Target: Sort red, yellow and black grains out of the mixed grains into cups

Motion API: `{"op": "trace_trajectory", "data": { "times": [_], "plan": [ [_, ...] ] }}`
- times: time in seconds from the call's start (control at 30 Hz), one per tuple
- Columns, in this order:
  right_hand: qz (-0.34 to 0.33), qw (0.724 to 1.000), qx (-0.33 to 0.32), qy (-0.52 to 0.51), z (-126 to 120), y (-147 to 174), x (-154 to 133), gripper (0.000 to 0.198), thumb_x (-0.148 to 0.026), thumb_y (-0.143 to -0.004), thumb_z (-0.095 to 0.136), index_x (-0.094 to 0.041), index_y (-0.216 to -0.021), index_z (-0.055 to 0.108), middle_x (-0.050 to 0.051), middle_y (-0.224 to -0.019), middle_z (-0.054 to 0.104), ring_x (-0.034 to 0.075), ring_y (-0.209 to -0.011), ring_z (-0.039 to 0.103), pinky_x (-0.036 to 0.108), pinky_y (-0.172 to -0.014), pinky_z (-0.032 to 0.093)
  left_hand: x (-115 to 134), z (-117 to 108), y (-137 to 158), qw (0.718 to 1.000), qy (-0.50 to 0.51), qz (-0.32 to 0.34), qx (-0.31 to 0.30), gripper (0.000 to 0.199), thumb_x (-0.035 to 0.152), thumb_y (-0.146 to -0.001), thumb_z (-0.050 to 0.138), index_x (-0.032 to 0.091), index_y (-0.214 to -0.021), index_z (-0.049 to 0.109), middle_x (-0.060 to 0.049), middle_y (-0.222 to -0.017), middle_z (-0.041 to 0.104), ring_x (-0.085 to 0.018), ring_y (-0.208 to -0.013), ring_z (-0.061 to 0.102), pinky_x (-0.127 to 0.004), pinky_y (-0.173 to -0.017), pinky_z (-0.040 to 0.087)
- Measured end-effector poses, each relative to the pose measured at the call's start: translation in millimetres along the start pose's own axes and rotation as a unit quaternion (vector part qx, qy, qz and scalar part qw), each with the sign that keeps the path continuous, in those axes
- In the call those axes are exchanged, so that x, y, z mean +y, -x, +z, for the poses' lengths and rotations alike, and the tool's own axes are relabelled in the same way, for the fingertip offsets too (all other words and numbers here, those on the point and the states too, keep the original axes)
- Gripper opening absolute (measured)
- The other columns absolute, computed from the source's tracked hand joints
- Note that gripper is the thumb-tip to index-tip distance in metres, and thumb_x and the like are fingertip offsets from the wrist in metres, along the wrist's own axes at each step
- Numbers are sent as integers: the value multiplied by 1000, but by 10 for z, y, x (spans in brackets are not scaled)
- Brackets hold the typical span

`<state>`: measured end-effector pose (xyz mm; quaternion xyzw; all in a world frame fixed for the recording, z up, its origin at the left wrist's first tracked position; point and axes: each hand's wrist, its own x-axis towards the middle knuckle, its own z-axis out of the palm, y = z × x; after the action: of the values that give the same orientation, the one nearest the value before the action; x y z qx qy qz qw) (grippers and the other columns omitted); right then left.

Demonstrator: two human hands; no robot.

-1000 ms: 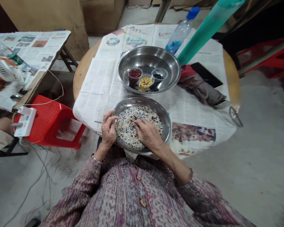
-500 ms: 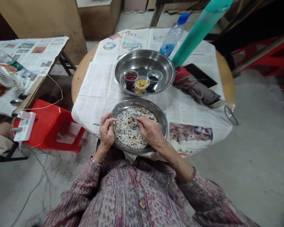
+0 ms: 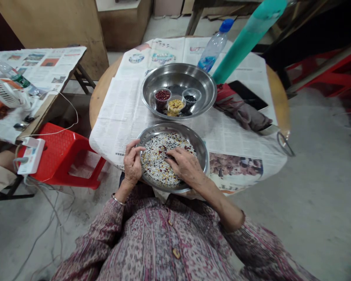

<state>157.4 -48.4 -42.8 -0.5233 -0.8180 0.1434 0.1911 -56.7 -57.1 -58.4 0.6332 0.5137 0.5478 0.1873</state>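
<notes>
Resting right hand [image 3: 184, 166] on mixed grains [image 3: 156, 168], bunching fingers narrow; cannot tell if pinching any. Curling left hand [image 3: 132, 162] loosely at left rim of smaller steel bowl [image 3: 201, 154]; cannot tell if gripping. Working at bowl by front edge of round table [image 3: 104, 86]. Facing larger basin [image 3: 175, 73] just beyond, containing plastic cups [image 3: 161, 104], plus blue-capped bottle [image 3: 214, 47] nearer back edge.

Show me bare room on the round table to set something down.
Bare white newspaper lies left of the far round steel bowl, and right of the near round steel bowl, in front of the red-and-grey cloth bundle. It is crowded along the far bowl's right side: that bundle, teal tube, blue-capped clear bottle.
</notes>
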Motion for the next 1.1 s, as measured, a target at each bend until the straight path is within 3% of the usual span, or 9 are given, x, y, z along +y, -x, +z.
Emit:
{"op": "trace_trajectory", "data": {
  "times": [0.23, 0.5, 0.7, 0.87, 1.0, 1.1],
  "plan": [
    [14, 999, -21, -24, 32, -12, 10, 13, -18, -93, 52, -20, -93, 65, 8, -93, 70, 24, -88, 65, 35, -80, 50, 9, 1, 2, 1000, -4, -8, -1, 23, 15, -99, 47, 22, -98, 69, -6, -130, 62, -20, -124, 57, -42, -111, 45],
    [15, 993, 41, -110, -44, 7, -28, 11, -19, -93, 53, -21, -91, 64, 6, -91, 70, 20, -87, 65, 33, -82, 49, 3, 7, 0, 1000, -8, -3, 3, 24, 13, -98, 47, 22, -97, 69, -6, -130, 62, -19, -124, 58, -41, -110, 46],
    [10, 998, -3, -57, -65, 43, -68, 11, -20, -93, 54, -22, -92, 65, 6, -94, 70, 21, -90, 65, 34, -82, 50, 10, 3, 1, 1000, -1, -6, 1, 24, 13, -98, 47, 23, -97, 69, -5, -130, 62, -19, -124, 58, -41, -111, 45],
    [-7, 999, -9, -35, -70, 71, -108, 16, -29, -94, 58, -22, -106, 65, 8, -106, 69, 24, -105, 63, 36, -87, 50, 20, -3, -1, 1000, -10, -9, -2, 24, 14, -99, 46, 23, -97, 68, -5, -130, 62, -19, -125, 58, -41, -111, 46],
    [-2, 998, -45, -44, -40, 59, -87, 13, -21, -94, 53, -22, -95, 65, 7, -97, 71, 22, -92, 65, 35, -83, 50, 19, -2, 0, 1000, -9, -6, -2, 24, 14, -99, 46, 23, -97, 69, -6, -130, 62, -19, -125, 58, -41, -111, 45],
    [10, 997, -25, -77, -29, 37, -74, 15, -20, -93, 51, -22, -90, 65, 7, -93, 71, 21, -88, 65, 35, -81, 50, 15, 2, 5, 1000, -4, -9, -1, 24, 13, -98, 47, 22, -97, 69, -6, -130, 62, -20, -125, 58, -41, -112, 45]
  ]
}}
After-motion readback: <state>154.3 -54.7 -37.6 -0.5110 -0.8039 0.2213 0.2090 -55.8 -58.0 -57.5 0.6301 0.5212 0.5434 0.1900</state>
